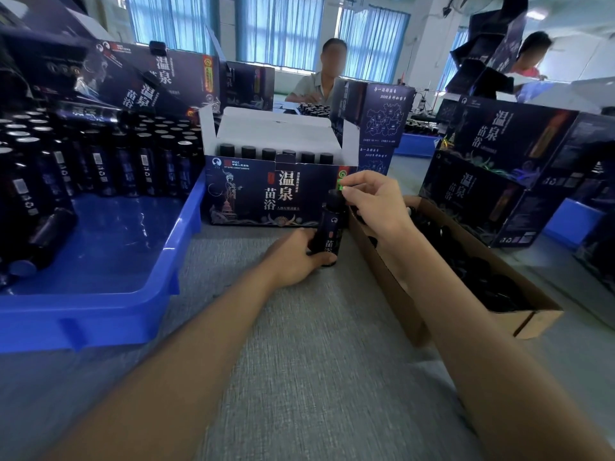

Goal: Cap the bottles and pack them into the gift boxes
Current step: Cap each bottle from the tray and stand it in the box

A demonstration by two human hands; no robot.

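Observation:
A dark bottle [330, 232] stands upright on the grey table in front of an open gift box [266, 194]. My left hand [294, 257] grips the bottle's lower body. My right hand [372, 201] pinches the black cap [335, 196] on the bottle's neck. Inside the gift box a row of several capped bottles [276, 151] stands along the back. A brown cardboard box [399, 287] full of loose black caps [492, 281] lies to the right, under my right forearm.
A blue tray [100, 304] at the left holds many uncapped bottles [100, 161], one lying on its side [50, 234]. Closed gift boxes [499, 174] are stacked at the right and at the back left. Two other people work behind the table.

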